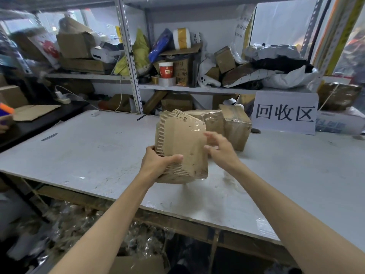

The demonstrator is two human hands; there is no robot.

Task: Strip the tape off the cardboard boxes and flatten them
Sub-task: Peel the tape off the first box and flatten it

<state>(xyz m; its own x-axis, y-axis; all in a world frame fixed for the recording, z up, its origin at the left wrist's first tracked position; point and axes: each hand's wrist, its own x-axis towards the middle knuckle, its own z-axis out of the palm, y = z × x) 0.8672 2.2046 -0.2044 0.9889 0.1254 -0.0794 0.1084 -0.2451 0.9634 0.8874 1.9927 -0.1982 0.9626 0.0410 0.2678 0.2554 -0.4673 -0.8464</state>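
A worn brown cardboard box (180,143) with torn corrugated patches and clear tape on its upper right corner is held above the white table (94,155). My left hand (158,162) grips its lower left edge, thumb across the front face. My right hand (221,149) is at the box's right side with fingers spread and relaxed, holding nothing; whether it touches the box is unclear. Two more taped boxes stand behind: a small one (212,119) and a larger one (236,125).
A white sign with black characters (285,113) stands at the back right. Metal shelves (130,56) behind are piled with boxes, bags, tape rolls and a cup. Stripped tape and cardboard scraps (83,224) lie below the table's front edge. A dark side table (39,119) sits left.
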